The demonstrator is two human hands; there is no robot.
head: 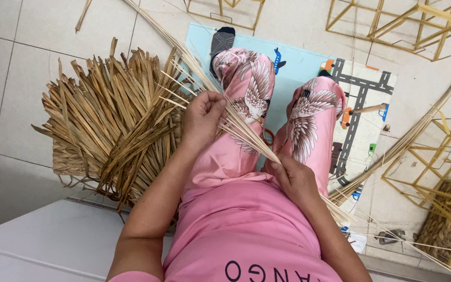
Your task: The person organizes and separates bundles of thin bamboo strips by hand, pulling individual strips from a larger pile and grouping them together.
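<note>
Two hands are at work on one bundle of thin pale strips, and I log the scene from left to right as seen from the head camera. At far left, on the pale tiled floor [11, 78], lies a wide heap of dried palm leaves [110, 115], fanned out over what looks like a woven mat; I cannot tell what kind of base it is. Just right of the heap, the left hand [202, 117] is closed around the bundle of strips [246, 137], thumb pressed on top, with loose strip ends sticking out toward the leaves. The bundle runs diagonally across the lap of the pink patterned trousers [257, 94], from upper left to lower right. The right hand [294, 180] is clamped on the lower part of the same bundle, near the right knee. Under the legs is a light blue play mat [298, 62] printed with roads. Further right, long strips [418, 125] trail over the floor. At upper and far right stand open yellow frame boxes [424, 26]; the lower one [444, 156] sits beside a woven brown basket piece [447, 230], contents not discernible.
</note>
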